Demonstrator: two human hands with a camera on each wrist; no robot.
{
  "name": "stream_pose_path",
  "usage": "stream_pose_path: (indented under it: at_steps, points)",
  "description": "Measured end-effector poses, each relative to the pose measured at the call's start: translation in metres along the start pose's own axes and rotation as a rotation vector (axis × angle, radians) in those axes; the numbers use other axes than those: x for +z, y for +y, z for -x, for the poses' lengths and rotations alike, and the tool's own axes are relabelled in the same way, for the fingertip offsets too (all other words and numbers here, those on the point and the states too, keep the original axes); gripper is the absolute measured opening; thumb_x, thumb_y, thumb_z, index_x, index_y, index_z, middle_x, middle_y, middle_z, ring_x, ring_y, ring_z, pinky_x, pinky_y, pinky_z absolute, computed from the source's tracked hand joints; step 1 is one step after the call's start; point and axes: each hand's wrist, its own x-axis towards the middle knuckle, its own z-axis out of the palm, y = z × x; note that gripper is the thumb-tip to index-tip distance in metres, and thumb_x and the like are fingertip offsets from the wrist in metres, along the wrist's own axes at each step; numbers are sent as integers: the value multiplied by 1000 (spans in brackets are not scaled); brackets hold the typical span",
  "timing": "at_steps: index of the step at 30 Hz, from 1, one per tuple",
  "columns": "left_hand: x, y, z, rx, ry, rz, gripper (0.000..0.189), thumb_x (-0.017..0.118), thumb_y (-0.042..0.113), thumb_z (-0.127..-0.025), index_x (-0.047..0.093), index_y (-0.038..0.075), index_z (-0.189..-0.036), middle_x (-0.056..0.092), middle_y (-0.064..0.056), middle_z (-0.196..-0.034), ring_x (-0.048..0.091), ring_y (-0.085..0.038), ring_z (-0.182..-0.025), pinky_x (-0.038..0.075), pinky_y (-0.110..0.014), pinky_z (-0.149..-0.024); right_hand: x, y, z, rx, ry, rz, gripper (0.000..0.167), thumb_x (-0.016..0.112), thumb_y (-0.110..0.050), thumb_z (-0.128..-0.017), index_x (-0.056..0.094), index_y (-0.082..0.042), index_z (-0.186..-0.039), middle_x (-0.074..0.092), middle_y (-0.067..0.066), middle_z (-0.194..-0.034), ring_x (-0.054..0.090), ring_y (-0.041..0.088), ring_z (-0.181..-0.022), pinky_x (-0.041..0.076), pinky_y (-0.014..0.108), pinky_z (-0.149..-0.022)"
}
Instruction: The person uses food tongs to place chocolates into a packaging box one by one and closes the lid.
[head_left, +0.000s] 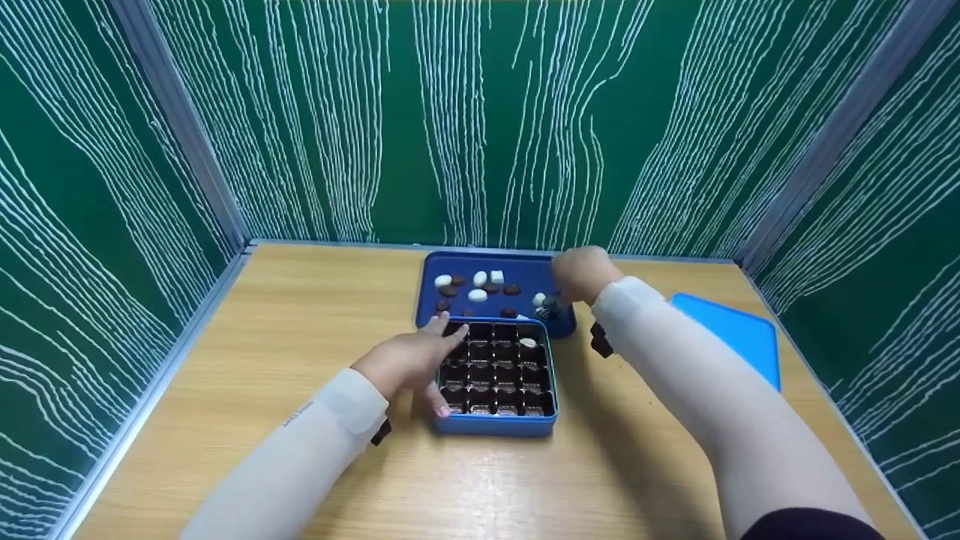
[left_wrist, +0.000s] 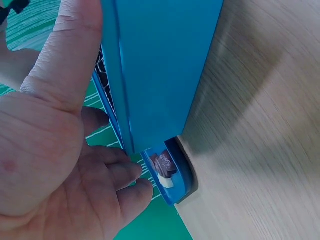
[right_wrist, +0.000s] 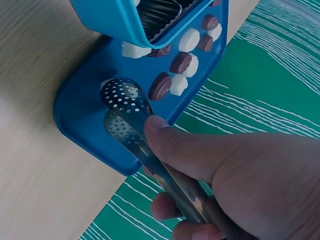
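A blue box (head_left: 495,426) holds a dark brown divided insert, with one white piece (head_left: 528,343) in a right-hand compartment of the second row from the back. My left hand (head_left: 409,360) rests along the box's left side, thumb and fingers spread. In my right hand (head_left: 581,274) is a pair of metal tongs (right_wrist: 122,95) with perforated ends, gripped between thumb and fingers. The tong ends are low over the right part of a dark blue tray (head_left: 529,264), beside a white chocolate (head_left: 538,299); in the right wrist view they partly cover a white piece.
Several brown and white chocolates (head_left: 478,295) lie scattered on the tray, directly behind the box. A bright blue lid (head_left: 739,337) lies on the wooden table (head_left: 300,322) at the right, partly behind my right forearm. Green panels with white lines (head_left: 397,150) enclose the table.
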Motion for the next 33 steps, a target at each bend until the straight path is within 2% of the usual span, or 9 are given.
stream_pose_path:
  at_steps: [6, 10, 13, 16, 19, 21, 27, 30, 33]
  points:
    - [1, 1, 0, -7, 0, 7, 148, 103, 35, -71, 8, 30, -184, -18, -11, -191, -6, -42, -179, 18, -60, -146, 2, 2, 0, 2, -11, 12, 40, 88, -45, -100, 79, -6, -103, 78, 4, -91, 64, 19, -77, 70, 42, -84]
    - [2, 1, -2, -7, 1, -17, 149, 103, 37, -71, 7, 29, -184, -17, -12, -191, -4, -43, -179, 21, -60, -145, -2, 6, 5, -7, 11, -1, 40, 89, -44, -99, 77, -6, -98, 76, 4, -87, 62, 19, -75, 69, 43, -81]
    - [1, 0, -4, -1, -4, -70, 152, 104, 43, -71, 5, 22, -185, -16, -14, -191, -4, -41, -179, 26, -56, -144, -10, 8, 13, -8, 50, -12, 45, 90, -50, -96, 74, -8, -93, 73, 3, -83, 60, 18, -73, 69, 45, -79]
    - [1, -1, -7, 4, -8, -111, 158, 105, 48, -70, 1, 10, -183, -17, -17, -190, -6, -39, -179, 19, -52, -147, -24, 6, 24, -14, 86, -17, 51, 89, -57, -96, 73, -9, -90, 70, 2, -81, 57, 17, -72, 68, 46, -76]
    - [0, -4, -8, 5, -6, -115, 163, 105, 50, -69, -3, 4, -181, -18, -17, -190, -8, -38, -179, 8, -49, -148, -39, -1, 35, -35, 115, -16, 48, 89, -54, -97, 75, -9, -92, 69, 2, -79, 56, 19, -71, 64, 41, -70]
    - [0, -4, -8, 5, -2, -106, 164, 106, 51, -68, -3, 4, -181, -18, -15, -190, -9, -38, -179, 7, -49, -148, -47, -9, 41, -55, 122, -8, 43, 90, -50, -97, 76, -9, -93, 69, 1, -78, 57, 19, -70, 61, 38, -67]
    - [-1, -6, -6, 23, 14, -132, 163, 105, 54, -67, 2, 4, -182, -13, -16, -191, -5, -38, -179, 12, -49, -147, -56, -38, 51, -127, 115, 40, 34, 91, -41, -94, 71, -15, -84, 66, -3, -74, 57, 16, -66, 63, 34, -64]
    - [-3, -7, -5, 22, 20, -149, 162, 104, 57, -67, 3, 5, -182, -12, -14, -191, -5, -37, -179, 17, -49, -147, -54, -51, 52, -162, 126, 74, 31, 91, -37, -95, 72, -15, -84, 66, -4, -74, 58, 14, -66, 67, 34, -69]
    - [-3, -7, -3, 10, 15, -145, 160, 101, 60, -69, 4, 5, -182, -10, -14, -192, -3, -36, -180, 18, -49, -147, -51, -60, 50, -198, 140, 121, 33, 92, -42, -96, 75, -14, -88, 69, -4, -75, 60, 12, -66, 69, 34, -73]
